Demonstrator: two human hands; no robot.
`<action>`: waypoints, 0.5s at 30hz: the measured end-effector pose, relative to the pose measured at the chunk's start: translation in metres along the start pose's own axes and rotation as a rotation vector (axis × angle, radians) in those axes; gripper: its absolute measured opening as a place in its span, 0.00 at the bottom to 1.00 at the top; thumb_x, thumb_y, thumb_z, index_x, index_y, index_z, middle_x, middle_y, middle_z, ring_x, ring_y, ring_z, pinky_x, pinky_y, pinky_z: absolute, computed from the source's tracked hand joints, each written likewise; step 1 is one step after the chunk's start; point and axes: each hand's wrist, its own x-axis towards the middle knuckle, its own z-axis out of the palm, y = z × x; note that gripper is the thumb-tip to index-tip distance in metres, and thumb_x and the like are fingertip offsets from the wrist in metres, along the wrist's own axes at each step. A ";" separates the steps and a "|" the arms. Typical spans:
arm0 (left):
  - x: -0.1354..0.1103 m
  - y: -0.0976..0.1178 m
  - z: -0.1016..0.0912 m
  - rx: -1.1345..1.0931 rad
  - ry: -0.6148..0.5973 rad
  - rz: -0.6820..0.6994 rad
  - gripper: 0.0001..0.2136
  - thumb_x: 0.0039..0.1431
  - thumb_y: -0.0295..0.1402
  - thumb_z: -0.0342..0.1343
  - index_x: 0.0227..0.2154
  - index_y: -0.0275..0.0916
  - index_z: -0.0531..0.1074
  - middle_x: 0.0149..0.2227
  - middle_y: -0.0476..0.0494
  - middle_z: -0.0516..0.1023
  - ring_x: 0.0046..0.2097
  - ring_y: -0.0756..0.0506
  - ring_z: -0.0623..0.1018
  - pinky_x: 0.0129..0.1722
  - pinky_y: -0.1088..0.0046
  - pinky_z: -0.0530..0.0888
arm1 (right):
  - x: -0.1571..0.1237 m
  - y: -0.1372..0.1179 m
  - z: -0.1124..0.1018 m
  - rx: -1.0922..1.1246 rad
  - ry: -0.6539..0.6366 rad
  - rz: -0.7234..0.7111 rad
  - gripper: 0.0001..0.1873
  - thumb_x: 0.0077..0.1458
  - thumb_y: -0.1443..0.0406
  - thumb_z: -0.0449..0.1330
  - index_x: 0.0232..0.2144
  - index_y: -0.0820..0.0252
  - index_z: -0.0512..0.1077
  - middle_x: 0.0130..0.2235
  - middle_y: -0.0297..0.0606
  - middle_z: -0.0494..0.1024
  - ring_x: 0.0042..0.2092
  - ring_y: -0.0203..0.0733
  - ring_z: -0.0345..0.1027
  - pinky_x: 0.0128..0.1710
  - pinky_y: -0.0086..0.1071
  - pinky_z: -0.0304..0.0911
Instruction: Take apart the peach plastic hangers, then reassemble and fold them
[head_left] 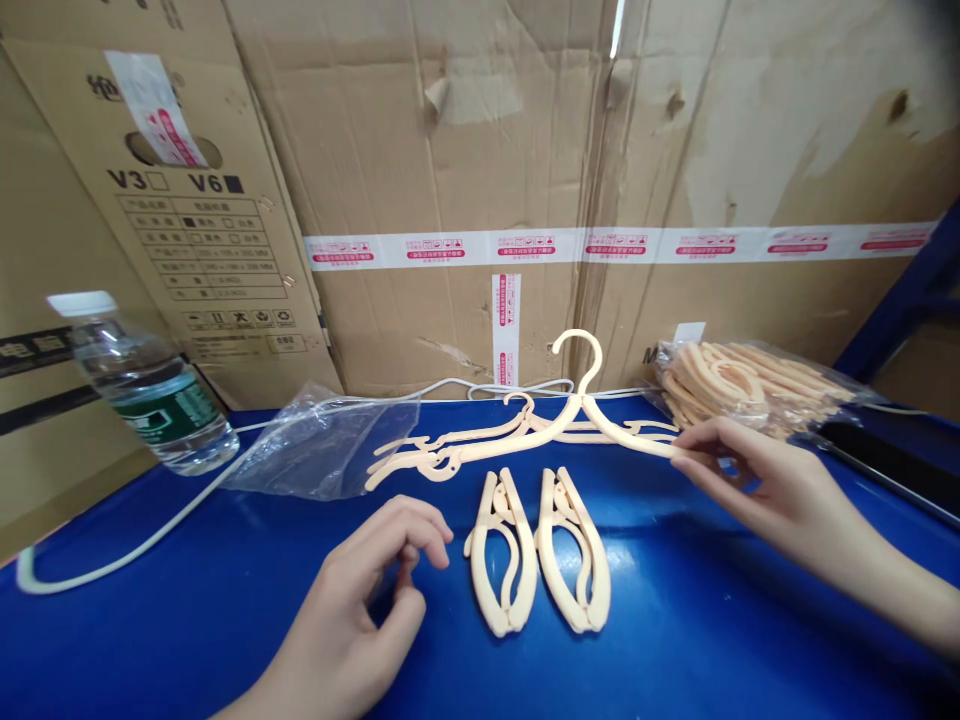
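Pinching hanger arm: right hand; left hand curled, apparently empty.

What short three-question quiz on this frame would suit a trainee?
1. True or false: the right hand pinches an arm of the opened cream plastic hanger.
2. How many folded cream plastic hangers lie between the hands on the blue table?
3. Which stands at far left: A clear plastic water bottle, B the clear bag of hangers?

Key: 1 true; 2 two; 3 A.
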 end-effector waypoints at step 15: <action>-0.001 -0.009 0.009 -0.362 0.164 -0.321 0.16 0.58 0.31 0.54 0.50 0.43 0.64 0.45 0.43 0.72 0.40 0.49 0.73 0.40 0.74 0.76 | -0.006 -0.009 0.001 -0.016 0.064 -0.032 0.17 0.60 0.51 0.57 0.34 0.57 0.72 0.30 0.38 0.77 0.29 0.41 0.72 0.25 0.29 0.66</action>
